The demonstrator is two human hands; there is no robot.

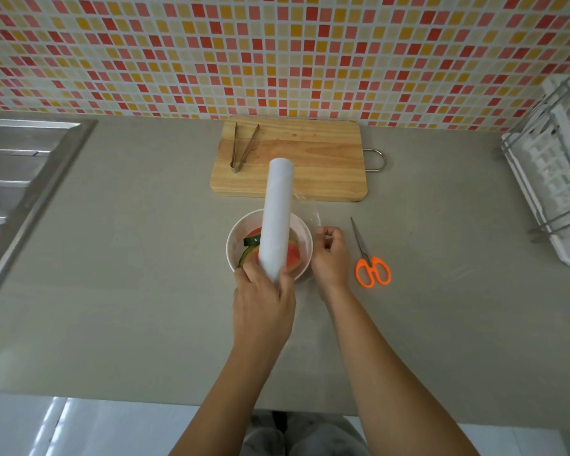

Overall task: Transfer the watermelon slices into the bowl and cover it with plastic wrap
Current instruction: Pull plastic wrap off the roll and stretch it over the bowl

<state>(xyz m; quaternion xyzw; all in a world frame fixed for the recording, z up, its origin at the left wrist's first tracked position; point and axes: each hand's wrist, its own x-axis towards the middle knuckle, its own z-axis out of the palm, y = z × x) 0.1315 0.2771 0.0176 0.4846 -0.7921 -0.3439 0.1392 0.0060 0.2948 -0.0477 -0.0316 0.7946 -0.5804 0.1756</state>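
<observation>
Grey counter (pixel 129 291) carries everything: nearest, the left hand (pixel 264 304) has its fingers wrapped around the near end of a white roll of plastic wrap (pixel 277 218), which points toward 12 o'clock above a pale bowl (pixel 305 233) holding watermelon slices (pixel 293 255). At the bowl's 3 o'clock, the right hand (pixel 331 258) pinches the clear film's loose edge between curled fingers, orange-handled scissors (pixel 371 263) lying just beyond it at 3 o'clock. Farther off at 12 o'clock, metal tongs (pixel 242 148) rest on a wooden cutting board (pixel 310 159).
</observation>
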